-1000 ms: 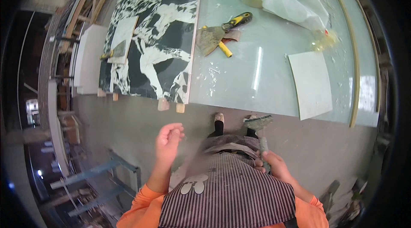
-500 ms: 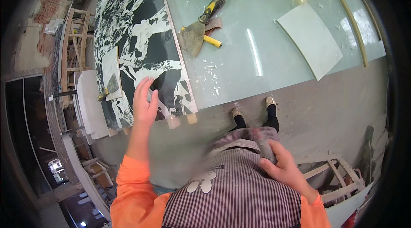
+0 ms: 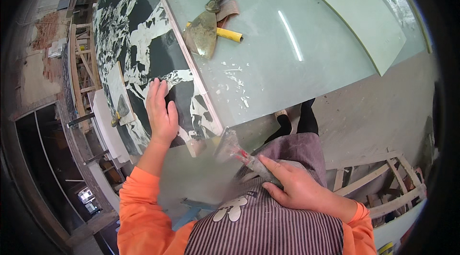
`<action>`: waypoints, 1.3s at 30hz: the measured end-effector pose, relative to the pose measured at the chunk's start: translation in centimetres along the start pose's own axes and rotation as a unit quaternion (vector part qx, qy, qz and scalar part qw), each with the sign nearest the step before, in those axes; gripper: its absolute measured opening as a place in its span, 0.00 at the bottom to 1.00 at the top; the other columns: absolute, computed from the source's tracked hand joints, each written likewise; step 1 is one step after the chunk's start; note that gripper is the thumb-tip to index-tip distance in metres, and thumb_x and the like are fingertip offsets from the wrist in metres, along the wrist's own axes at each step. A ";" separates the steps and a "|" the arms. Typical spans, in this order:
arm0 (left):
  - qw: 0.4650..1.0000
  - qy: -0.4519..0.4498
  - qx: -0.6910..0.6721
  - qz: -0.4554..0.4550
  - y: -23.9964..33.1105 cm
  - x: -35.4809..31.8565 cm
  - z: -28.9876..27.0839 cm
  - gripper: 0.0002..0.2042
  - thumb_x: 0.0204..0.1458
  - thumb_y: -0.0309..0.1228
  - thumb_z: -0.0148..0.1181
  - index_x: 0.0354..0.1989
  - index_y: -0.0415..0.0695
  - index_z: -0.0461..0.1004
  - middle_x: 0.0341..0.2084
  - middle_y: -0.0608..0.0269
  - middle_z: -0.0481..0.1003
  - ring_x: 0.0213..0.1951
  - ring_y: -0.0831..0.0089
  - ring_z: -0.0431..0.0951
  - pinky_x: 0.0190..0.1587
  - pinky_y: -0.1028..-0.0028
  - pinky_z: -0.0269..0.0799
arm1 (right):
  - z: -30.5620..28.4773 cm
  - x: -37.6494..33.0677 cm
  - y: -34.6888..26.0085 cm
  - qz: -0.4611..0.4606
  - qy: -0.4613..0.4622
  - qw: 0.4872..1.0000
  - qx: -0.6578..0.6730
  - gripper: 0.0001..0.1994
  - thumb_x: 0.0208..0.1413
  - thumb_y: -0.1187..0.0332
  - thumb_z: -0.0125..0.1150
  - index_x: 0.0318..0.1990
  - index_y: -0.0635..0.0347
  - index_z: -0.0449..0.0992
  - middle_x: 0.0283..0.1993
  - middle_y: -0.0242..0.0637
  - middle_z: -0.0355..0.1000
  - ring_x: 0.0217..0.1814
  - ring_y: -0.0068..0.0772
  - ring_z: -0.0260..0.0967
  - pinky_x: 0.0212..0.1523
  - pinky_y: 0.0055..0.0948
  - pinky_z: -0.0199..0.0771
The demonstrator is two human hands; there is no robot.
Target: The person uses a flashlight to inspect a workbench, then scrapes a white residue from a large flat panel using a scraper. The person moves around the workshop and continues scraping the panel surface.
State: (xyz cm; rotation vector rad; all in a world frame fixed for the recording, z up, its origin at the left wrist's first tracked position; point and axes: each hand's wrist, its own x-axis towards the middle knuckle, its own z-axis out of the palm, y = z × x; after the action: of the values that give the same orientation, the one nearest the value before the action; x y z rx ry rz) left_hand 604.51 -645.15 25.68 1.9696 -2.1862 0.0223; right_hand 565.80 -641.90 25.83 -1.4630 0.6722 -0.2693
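Note:
My left hand (image 3: 160, 111) lies flat, fingers spread, on the near end of a black-and-white marble slab (image 3: 129, 49). My right hand (image 3: 297, 188) grips the handle of a putty knife (image 3: 235, 147) in front of my striped apron, with its blade raised toward the corner where the marble meets a pale green glass slab (image 3: 297, 49). A second scraper (image 3: 211, 20) with a black-and-yellow handle rests on the glass, next to a yellow-handled tool (image 3: 229, 33) and a scrap of sandpaper.
A pale rectangular tile (image 3: 369, 20) lies on the glass at the right. A small white strip with a trowel (image 3: 120, 106) sits on the marble's left edge. Wooden frames (image 3: 383, 183) stand on the concrete floor at right, and shelving at left.
My left hand has gone down from the air onto the marble slab. My right hand has lifted the putty knife from my side toward the slab's edge. The view has moved closer.

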 end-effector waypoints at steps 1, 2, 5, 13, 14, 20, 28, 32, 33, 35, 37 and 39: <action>1.000 -0.001 0.000 0.000 0.1 0.0 0.0 0.26 0.53 0.24 0.49 0.63 0.37 0.61 0.64 0.44 0.59 0.66 0.48 0.58 0.67 0.55 0.49 | 0.0 0.1 0.0 0.003 -0.005 1.000 0.001 0.33 0.57 0.65 0.59 0.67 0.66 0.54 0.37 0.56 0.71 0.37 0.57 0.71 0.38 0.45 0.74; 1.000 -0.003 0.000 -0.002 0.0 0.1 -0.1 0.26 0.53 0.24 0.49 0.63 0.37 0.61 0.64 0.44 0.59 0.66 0.47 0.58 0.67 0.56 0.49 | -0.1 0.3 -0.1 0.005 -0.016 1.000 0.005 0.33 0.57 0.65 0.58 0.67 0.66 0.54 0.37 0.56 0.70 0.36 0.57 0.71 0.38 0.45 0.74; 1.000 -0.005 0.002 -0.004 0.2 0.2 0.0 0.26 0.53 0.24 0.48 0.63 0.37 0.60 0.64 0.43 0.59 0.65 0.47 0.58 0.67 0.55 0.49 | -0.1 0.8 -0.3 0.007 -0.022 1.000 -0.016 0.33 0.57 0.65 0.58 0.67 0.66 0.54 0.36 0.56 0.70 0.34 0.56 0.72 0.35 0.45 0.74; 1.000 -0.013 0.005 0.002 0.3 0.2 -0.1 0.26 0.53 0.24 0.47 0.63 0.35 0.60 0.64 0.42 0.58 0.66 0.46 0.57 0.67 0.55 0.49 | -1.1 1.9 -1.2 0.015 -0.027 0.999 -0.023 0.31 0.57 0.65 0.57 0.66 0.67 0.55 0.34 0.56 0.70 0.30 0.56 0.71 0.32 0.45 0.73; 1.000 -0.013 0.006 0.003 0.1 0.3 -0.1 0.26 0.53 0.24 0.47 0.63 0.35 0.60 0.64 0.41 0.58 0.66 0.46 0.57 0.67 0.55 0.49 | -1.3 2.1 -1.3 -0.007 -0.008 1.000 -0.022 0.31 0.57 0.65 0.57 0.66 0.67 0.55 0.34 0.56 0.70 0.30 0.56 0.71 0.32 0.45 0.73; 1.000 -0.018 0.012 -0.003 0.2 0.2 -0.1 0.26 0.53 0.24 0.47 0.63 0.35 0.59 0.64 0.41 0.58 0.65 0.45 0.57 0.67 0.55 0.49 | -1.7 2.6 -1.4 0.000 -0.027 1.000 -0.007 0.31 0.57 0.66 0.57 0.66 0.68 0.55 0.32 0.56 0.70 0.30 0.58 0.71 0.32 0.46 0.73; 1.000 -0.017 0.007 -0.001 0.4 0.3 -0.1 0.26 0.53 0.24 0.47 0.63 0.36 0.59 0.64 0.41 0.58 0.65 0.45 0.57 0.67 0.55 0.49 | -2.4 2.8 -1.5 -0.007 -0.041 0.999 -0.012 0.30 0.57 0.66 0.57 0.65 0.68 0.56 0.33 0.57 0.71 0.32 0.58 0.72 0.34 0.46 0.74; 1.000 -0.017 0.005 -0.002 0.3 0.4 -0.2 0.26 0.53 0.24 0.47 0.63 0.35 0.59 0.64 0.41 0.58 0.65 0.45 0.57 0.67 0.54 0.49 | -2.4 3.7 -1.4 -0.015 -0.006 1.000 -0.023 0.31 0.57 0.66 0.57 0.65 0.68 0.55 0.33 0.57 0.71 0.32 0.58 0.72 0.34 0.46 0.74; 1.000 -0.017 0.004 -0.004 0.4 0.3 -0.2 0.26 0.53 0.24 0.47 0.63 0.35 0.59 0.64 0.41 0.58 0.65 0.45 0.57 0.67 0.54 0.49 | -2.4 3.7 -1.5 -0.012 -0.011 1.000 -0.019 0.31 0.57 0.66 0.57 0.65 0.68 0.55 0.33 0.57 0.71 0.32 0.58 0.72 0.34 0.46 0.74; 1.000 -0.017 0.008 -0.002 0.6 0.2 -0.2 0.26 0.53 0.23 0.47 0.63 0.35 0.59 0.64 0.41 0.58 0.65 0.45 0.57 0.67 0.54 0.49 | -2.4 3.5 -1.5 -0.005 -0.017 1.000 -0.012 0.31 0.56 0.67 0.57 0.65 0.68 0.55 0.33 0.57 0.71 0.32 0.58 0.72 0.35 0.46 0.74; 1.000 -0.017 0.010 -0.002 0.7 0.2 -0.2 0.26 0.53 0.23 0.47 0.63 0.35 0.59 0.64 0.42 0.58 0.65 0.45 0.57 0.67 0.54 0.49 | -2.6 3.1 -1.6 0.006 -0.048 0.999 -0.008 0.31 0.56 0.67 0.57 0.65 0.68 0.55 0.34 0.58 0.71 0.33 0.59 0.72 0.35 0.46 0.74; 1.000 -0.017 0.009 -0.016 0.7 0.2 -0.2 0.26 0.53 0.24 0.47 0.63 0.35 0.59 0.64 0.42 0.58 0.65 0.45 0.57 0.67 0.54 0.49 | -2.8 3.4 -1.7 0.006 -0.052 0.999 -0.004 0.31 0.56 0.68 0.56 0.65 0.68 0.55 0.34 0.58 0.71 0.33 0.60 0.72 0.35 0.46 0.74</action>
State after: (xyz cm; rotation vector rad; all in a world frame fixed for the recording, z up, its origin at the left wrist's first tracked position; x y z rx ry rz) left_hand 603.86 -645.29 25.95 2.0286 -2.1815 0.0046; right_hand 567.30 -646.28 26.71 -1.4710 0.5982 -0.1806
